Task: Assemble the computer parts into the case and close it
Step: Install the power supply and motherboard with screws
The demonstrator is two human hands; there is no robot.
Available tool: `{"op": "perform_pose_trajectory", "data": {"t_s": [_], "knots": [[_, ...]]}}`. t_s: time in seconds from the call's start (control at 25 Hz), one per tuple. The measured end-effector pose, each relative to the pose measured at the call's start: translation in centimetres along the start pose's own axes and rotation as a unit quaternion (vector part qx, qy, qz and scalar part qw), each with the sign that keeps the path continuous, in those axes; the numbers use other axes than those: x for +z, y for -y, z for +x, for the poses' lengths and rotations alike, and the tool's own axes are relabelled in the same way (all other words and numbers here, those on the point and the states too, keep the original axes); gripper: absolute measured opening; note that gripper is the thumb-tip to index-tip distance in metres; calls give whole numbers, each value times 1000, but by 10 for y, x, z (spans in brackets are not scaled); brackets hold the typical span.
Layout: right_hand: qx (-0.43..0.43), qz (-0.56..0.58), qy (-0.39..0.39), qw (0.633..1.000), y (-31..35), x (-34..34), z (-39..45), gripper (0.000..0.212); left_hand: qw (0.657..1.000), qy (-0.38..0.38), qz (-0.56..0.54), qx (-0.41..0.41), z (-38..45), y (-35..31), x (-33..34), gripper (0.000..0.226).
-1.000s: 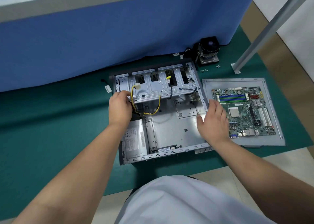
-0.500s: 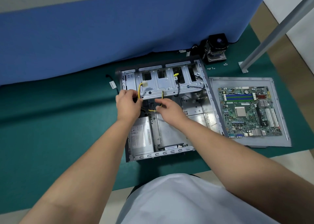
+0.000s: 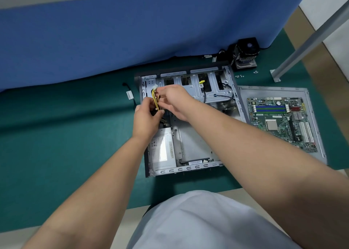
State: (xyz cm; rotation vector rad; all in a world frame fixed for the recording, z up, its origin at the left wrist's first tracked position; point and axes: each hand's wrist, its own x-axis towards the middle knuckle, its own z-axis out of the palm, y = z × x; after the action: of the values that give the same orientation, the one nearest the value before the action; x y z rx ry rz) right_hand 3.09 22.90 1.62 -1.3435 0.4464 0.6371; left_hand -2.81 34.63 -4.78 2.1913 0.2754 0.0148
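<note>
Yellow cable bundle pinched between fingers of left hand and right hand above open case; motherboard near surface's right edge.

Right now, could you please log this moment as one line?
step: cable handling | both hands hold yellow cable over open case | motherboard outside case, on panel

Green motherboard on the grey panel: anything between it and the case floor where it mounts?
Yes. Both hands, left hand and right hand, hold the yellow-and-black cable bundle over the left of the open grey metal case, forearms crossing its floor. The green motherboard lies outside, right of the case wall.
</note>
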Motion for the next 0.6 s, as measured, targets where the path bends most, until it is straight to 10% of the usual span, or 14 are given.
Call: {"op": "perform_pose_trajectory", "data": {"t_s": [0.6], "knots": [[18, -69, 28, 997, -24, -114, -27, 23, 993, 11, 115, 36, 28, -12, 1, 22]]}}
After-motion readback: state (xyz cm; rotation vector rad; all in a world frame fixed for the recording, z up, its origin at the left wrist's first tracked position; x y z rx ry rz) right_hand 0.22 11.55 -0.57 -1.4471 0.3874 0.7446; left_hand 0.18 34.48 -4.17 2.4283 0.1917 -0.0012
